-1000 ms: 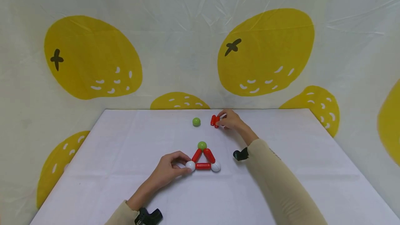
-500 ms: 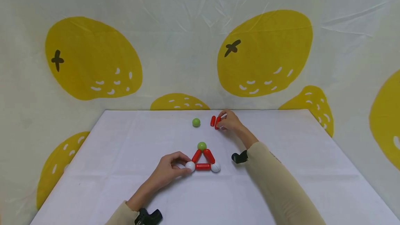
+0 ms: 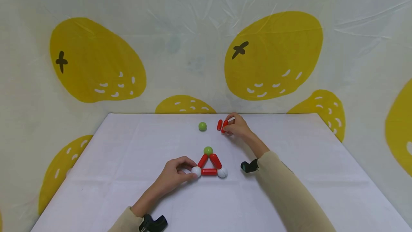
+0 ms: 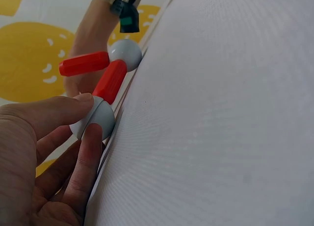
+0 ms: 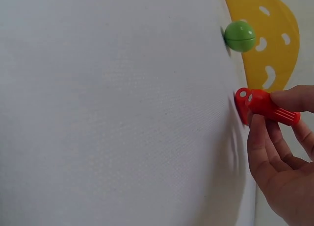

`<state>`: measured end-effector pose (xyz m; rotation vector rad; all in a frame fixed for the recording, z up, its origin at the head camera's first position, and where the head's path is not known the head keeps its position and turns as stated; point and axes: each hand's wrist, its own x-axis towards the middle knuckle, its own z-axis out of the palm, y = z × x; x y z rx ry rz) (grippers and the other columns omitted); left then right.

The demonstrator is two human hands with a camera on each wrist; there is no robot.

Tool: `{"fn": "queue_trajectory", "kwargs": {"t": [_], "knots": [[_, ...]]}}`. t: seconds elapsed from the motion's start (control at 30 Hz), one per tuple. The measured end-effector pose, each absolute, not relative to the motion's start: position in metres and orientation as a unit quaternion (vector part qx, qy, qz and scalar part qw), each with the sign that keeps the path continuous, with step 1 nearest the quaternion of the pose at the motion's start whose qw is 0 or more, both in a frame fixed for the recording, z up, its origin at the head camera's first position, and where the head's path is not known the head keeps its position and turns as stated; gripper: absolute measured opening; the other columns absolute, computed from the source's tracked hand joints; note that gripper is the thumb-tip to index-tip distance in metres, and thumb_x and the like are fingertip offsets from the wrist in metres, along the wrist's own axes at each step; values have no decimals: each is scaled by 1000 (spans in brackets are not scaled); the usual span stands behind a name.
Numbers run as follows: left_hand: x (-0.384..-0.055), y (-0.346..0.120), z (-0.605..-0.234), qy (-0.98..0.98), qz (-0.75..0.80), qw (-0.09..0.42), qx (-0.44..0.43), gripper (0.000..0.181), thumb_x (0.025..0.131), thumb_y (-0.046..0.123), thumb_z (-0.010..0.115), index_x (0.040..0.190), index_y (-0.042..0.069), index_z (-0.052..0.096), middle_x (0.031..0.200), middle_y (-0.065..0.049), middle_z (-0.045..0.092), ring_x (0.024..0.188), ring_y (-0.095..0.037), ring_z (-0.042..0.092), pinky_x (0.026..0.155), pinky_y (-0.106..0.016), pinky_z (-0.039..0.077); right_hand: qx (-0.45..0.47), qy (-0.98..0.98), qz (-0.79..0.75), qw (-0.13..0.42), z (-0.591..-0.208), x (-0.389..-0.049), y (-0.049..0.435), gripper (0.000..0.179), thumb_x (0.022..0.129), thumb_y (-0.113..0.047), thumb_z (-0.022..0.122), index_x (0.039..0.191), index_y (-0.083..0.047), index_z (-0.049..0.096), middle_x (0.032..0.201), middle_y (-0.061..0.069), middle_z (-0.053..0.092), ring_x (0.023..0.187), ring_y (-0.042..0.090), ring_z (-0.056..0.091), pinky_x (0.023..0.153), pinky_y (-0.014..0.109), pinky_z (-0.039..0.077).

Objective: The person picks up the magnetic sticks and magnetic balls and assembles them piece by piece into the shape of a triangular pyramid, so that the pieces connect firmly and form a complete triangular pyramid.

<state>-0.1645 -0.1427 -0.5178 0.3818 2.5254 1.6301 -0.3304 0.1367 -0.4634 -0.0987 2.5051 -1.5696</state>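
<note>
Near the front middle lies a triangle of three red magnetic rods joined by balls: a green ball (image 3: 208,150) at the far corner, a white ball (image 3: 222,172) at the right and another white ball (image 4: 104,119) at the left. My left hand (image 3: 175,175) pinches that left white ball between thumb and fingers. At the back of the table my right hand (image 3: 237,125) pinches a red magnetic rod (image 5: 269,107) between thumb and fingertips. A second red rod (image 3: 219,124) lies just left of it, partly hidden behind the held one in the right wrist view.
A loose green ball (image 3: 202,126) stands at the back, left of the red rods. The white-covered table (image 3: 128,146) ends at a hanging cloth (image 3: 186,46) printed with yellow fruit. Each wrist carries a dark camera.
My right hand has drawn its red rod slightly away from the one beside it, so a gap shows between them. My left hand keeps its hold on the white ball.
</note>
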Motion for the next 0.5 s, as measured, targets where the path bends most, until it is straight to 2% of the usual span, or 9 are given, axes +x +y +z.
{"fn": "queue_trajectory", "kwargs": {"t": [0.13, 0.3, 0.5], "knots": [[-165, -143, -518, 832, 537, 58, 125, 28, 85, 31, 85, 110, 27, 74, 106, 4, 73, 94, -14, 69, 74, -24, 59, -57, 847, -523, 82, -460, -322, 137, 40, 95, -9, 71, 128, -6, 50, 116, 21, 63, 92, 25, 68, 83, 31, 62], [-166, -143, -519, 834, 534, 60, 126, 28, 85, 31, 84, 111, 28, 73, 108, 4, 73, 97, -15, 68, 75, -24, 59, -127, 837, -527, 71, -454, -305, 134, 41, 94, -5, 71, 130, 0, 52, 120, 26, 65, 97, 28, 68, 84, 33, 62], [-167, -144, -521, 834, 534, 59, 125, 28, 86, 32, 84, 111, 28, 73, 108, 4, 73, 98, -16, 67, 75, -24, 59, -177, 846, -499, 61, -448, -282, 127, 36, 93, -8, 74, 126, -5, 60, 116, 16, 68, 100, 24, 69, 85, 30, 61]]}}
